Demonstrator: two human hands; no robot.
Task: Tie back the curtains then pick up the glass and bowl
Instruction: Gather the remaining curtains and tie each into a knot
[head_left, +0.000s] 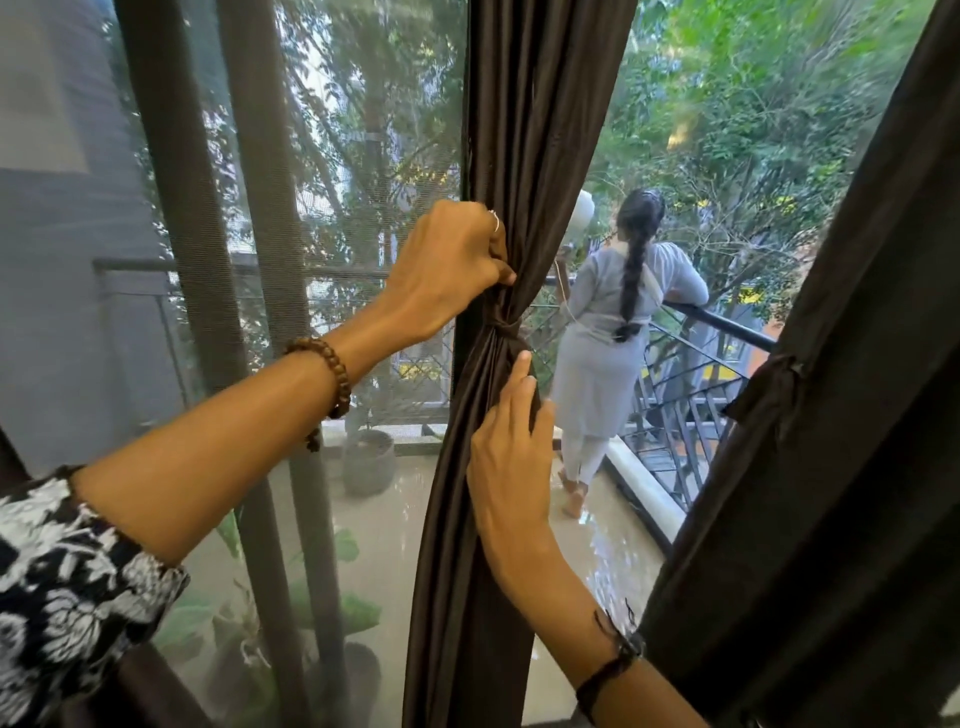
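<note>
1. Head view is showing the left hand (447, 265) gripping the gathered brown middle curtain (524, 130) just above its tie (501, 330), fingers curled tight into the fabric.
2. The right hand (511, 457) is resting just below the tie, fingers mostly straight along the folds with the fingertips touching the cloth near the knot; it is pressing rather than pinching.
3. The right-side curtain (831, 415) is already hanging cinched by its own tie (774, 379), so this middle one looks like the step in hand.
4. To do it well, the left hand should be keeping the bundle bunched while the right is smoothing loose pleats downward and checking that the knot is sitting snug.
5. A slack knot is probably the risk: the slippery-looking fabric may be sliding free once the upper grip is letting go.
6. The glass and bowl are not appearing in view, so I cannot tell where they are waiting.
</note>
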